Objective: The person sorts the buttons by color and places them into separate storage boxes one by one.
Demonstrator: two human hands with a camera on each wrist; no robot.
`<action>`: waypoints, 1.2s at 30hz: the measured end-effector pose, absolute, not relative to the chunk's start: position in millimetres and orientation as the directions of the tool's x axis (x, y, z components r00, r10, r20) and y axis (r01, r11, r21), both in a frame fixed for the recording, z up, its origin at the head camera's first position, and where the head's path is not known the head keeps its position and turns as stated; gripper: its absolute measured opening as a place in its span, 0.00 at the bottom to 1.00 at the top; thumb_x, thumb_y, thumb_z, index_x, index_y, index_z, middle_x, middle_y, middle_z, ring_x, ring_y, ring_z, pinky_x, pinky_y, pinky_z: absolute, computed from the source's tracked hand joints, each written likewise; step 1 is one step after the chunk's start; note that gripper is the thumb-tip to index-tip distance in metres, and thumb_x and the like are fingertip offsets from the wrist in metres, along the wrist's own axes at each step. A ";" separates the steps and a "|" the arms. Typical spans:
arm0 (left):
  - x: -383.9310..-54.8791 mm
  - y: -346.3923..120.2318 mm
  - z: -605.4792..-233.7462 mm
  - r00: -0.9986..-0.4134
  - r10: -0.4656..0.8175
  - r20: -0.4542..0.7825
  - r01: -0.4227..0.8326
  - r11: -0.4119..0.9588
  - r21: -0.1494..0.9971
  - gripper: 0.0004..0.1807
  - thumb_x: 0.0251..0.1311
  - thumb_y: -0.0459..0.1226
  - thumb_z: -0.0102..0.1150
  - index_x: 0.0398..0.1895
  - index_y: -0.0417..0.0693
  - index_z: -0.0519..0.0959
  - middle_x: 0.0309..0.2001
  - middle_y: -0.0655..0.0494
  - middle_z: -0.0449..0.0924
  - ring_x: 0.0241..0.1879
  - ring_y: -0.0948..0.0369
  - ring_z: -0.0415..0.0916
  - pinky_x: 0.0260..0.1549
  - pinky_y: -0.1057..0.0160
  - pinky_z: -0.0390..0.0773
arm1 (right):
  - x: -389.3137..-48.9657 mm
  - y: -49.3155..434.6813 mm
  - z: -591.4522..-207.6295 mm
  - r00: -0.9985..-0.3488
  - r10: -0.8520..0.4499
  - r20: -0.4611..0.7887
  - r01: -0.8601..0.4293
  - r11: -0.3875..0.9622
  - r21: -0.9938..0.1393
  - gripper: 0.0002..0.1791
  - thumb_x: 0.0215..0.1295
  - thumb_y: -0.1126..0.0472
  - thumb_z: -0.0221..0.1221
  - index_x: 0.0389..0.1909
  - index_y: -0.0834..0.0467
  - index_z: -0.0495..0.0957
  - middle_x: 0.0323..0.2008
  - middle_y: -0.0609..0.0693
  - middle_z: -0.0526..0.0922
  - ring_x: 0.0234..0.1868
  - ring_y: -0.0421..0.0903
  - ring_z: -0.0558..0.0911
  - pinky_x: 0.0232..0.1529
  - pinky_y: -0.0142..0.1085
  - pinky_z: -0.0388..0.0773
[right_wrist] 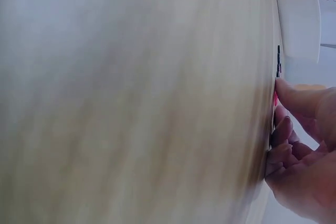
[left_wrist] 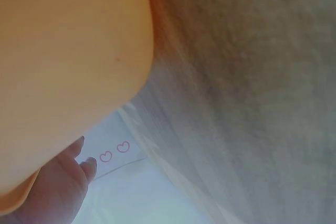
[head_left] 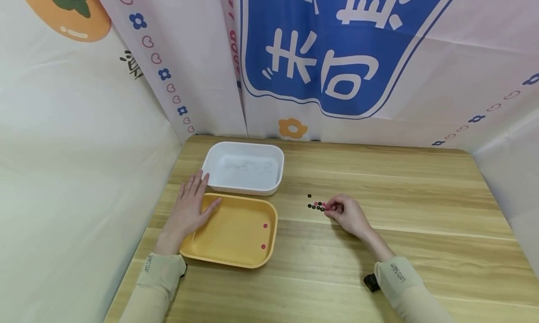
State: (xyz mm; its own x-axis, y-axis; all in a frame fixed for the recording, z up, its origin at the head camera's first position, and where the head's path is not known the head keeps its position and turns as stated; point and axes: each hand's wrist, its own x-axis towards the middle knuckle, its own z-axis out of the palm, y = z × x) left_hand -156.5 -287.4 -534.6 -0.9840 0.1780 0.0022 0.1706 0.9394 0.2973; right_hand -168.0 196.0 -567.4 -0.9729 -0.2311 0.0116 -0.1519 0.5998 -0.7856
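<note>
My left hand (head_left: 188,210) lies with straight fingers over the left rim of the yellow tray (head_left: 227,262), its fingertips beside the white tray's corner. Inside the yellow tray are two small red discs (head_left: 265,226), apart from each other near its right wall. Over the table, my right hand (head_left: 346,214) pinches a small red disc (right_wrist: 275,98) between thumb and fingers, close to the wood. Just left of those fingertips lies a cluster of several small round discs, black ones (head_left: 313,207) and red ones (head_left: 316,203). One black disc (head_left: 309,195) sits a little apart behind them.
Behind the yellow tray stands a white tray (head_left: 275,185), close to the yellow one's back rim. The wooden table (head_left: 400,187) extends to the right. Printed cloth (head_left: 210,56) hangs along the back and sides.
</note>
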 end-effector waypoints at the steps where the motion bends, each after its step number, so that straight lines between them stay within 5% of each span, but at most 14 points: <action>1: -156.6 -287.3 -534.5 -0.984 0.178 0.002 0.171 0.940 0.296 0.51 0.82 0.62 0.48 0.92 0.45 0.42 0.92 0.37 0.36 0.91 0.35 0.36 0.89 0.30 0.39 | -168.1 196.1 -567.7 -0.974 -0.228 0.013 -0.152 0.600 -0.785 0.06 0.64 0.70 0.75 0.40 0.62 0.88 0.36 0.54 0.86 0.33 0.40 0.77 0.35 0.26 0.75; 18: -156.8 -288.6 -536.3 -0.984 0.179 -0.001 0.170 0.936 0.308 0.51 0.82 0.63 0.47 0.92 0.45 0.41 0.92 0.38 0.34 0.91 0.36 0.34 0.89 0.31 0.39 | -165.2 197.4 -571.0 -0.964 -0.264 0.022 -0.185 0.609 -0.771 0.05 0.67 0.70 0.72 0.39 0.60 0.86 0.37 0.53 0.84 0.34 0.38 0.75 0.34 0.26 0.74; 36: -155.8 -287.7 -533.9 -0.984 0.178 0.007 0.171 0.931 0.322 0.51 0.82 0.62 0.48 0.92 0.45 0.43 0.92 0.38 0.34 0.91 0.35 0.35 0.89 0.30 0.39 | -171.7 206.5 -563.8 -0.975 -0.191 -0.110 0.012 0.454 -0.891 0.10 0.72 0.66 0.71 0.49 0.66 0.88 0.42 0.62 0.94 0.35 0.41 0.87 0.33 0.28 0.83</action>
State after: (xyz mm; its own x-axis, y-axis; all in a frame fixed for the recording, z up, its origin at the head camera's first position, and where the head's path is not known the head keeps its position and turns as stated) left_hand -155.8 -287.7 -533.9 -0.9839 0.1783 0.0074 0.1711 0.9310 0.3224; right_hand -171.7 206.5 -563.8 -0.9753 -0.1912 -0.1103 0.0117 0.4540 -0.8909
